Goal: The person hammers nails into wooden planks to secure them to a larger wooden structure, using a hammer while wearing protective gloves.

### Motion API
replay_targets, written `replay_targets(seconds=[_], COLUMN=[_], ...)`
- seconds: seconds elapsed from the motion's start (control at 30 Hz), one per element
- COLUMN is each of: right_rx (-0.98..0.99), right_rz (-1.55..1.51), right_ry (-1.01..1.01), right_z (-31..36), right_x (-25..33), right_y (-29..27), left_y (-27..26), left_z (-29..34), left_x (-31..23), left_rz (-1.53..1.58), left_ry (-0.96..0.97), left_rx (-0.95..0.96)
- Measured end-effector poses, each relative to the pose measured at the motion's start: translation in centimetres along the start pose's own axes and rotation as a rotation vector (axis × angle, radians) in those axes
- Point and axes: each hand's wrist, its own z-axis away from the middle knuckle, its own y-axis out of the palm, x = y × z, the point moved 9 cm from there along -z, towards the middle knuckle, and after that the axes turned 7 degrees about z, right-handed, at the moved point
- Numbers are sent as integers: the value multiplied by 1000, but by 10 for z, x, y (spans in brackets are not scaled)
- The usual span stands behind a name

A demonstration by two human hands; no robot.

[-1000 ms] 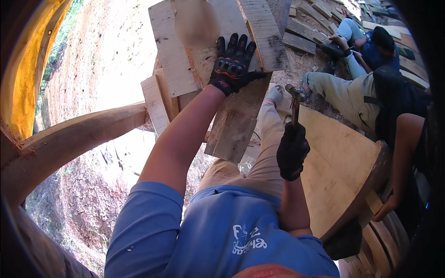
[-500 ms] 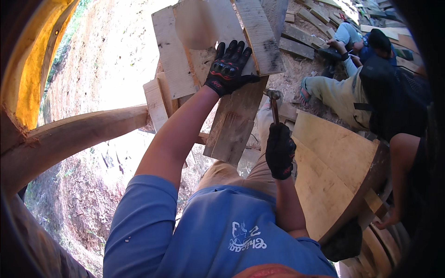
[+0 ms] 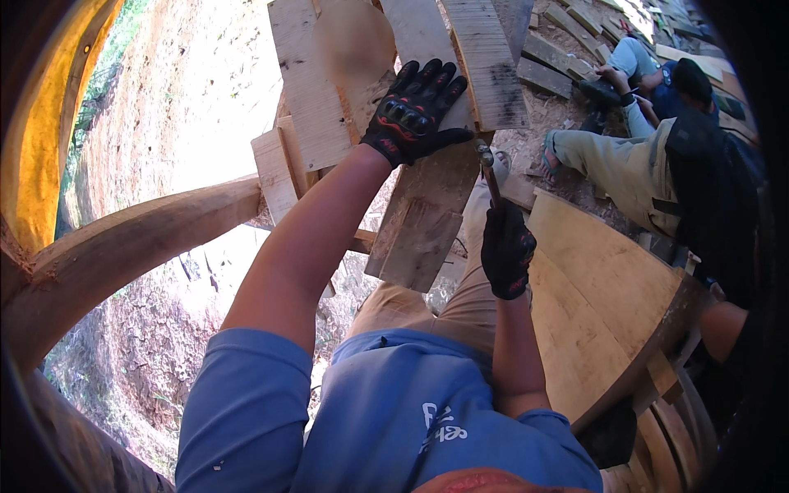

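My left hand, in a black glove with red trim, lies with its fingers spread on a pale wooden board. Its thumb points right, toward the hammer head. My right hand, gloved alike, is wrapped round the handle of a hammer. The hammer's metal head is at the right edge of the board, close to my left thumb; whether it touches the wood I cannot tell. A shorter wood piece lies over the board's near end. Another plank lies just beyond my left fingers.
A curved timber beam comes in from the left. At right stands a broad curved panel of pale wood. Two people sit at the right, one in tan trousers. Loose planks are scattered on the ground behind them.
My right hand and the hammer have moved slightly up and away from me, the head now nearer my left thumb. My left hand stays flat on the board. The whole view has shifted a little.
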Motion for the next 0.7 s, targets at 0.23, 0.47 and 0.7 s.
replay_targets(seconds=[0.23,0.47,0.7], right_rx=[39,40,23], right_rz=[-93,1,69], right_ry=[155,100,123], right_z=[-7,-17,-15], right_x=[17,27,25], right_y=[-8,-3,4], left_y=[1,-11,-1], left_z=[-1,-3,-4], left_x=[2,-4,2], left_rz=[-17,62,41], left_ry=[-11,13,-32], left_rx=[72,-9,81])
